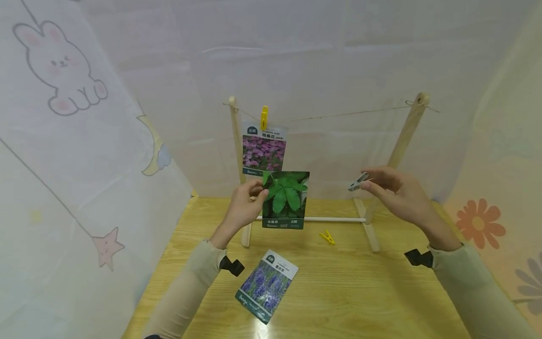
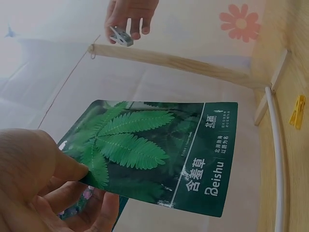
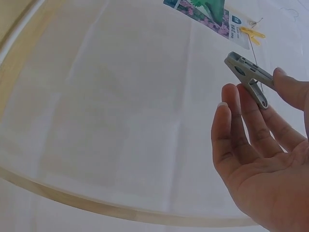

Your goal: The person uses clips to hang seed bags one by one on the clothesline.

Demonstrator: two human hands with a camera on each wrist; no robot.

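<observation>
My left hand (image 1: 244, 207) pinches the left edge of a green seed packet (image 1: 284, 200) with a fern-like leaf on it, upright in the air before the rack. Thumb on the front, fingers behind, as the left wrist view shows. My right hand (image 1: 400, 195) holds a grey clothespin (image 1: 358, 181) between thumb and fingers, below the string's right part. In the right wrist view the grey clothespin (image 3: 247, 77) is pinched by its handles. From the string (image 1: 338, 116) hangs a pink-flower seed packet (image 1: 263, 149) under a yellow clothespin (image 1: 264, 117); the green packet overlaps its lower edge.
A purple-flower seed packet (image 1: 267, 286) lies on the wooden table (image 1: 338, 292). Another yellow clothespin (image 1: 327, 237) lies near the rack's white crossbar (image 1: 334, 219). Wooden posts (image 1: 408, 129) hold the string's ends. Printed cloth (image 1: 317, 61) hangs behind and at both sides.
</observation>
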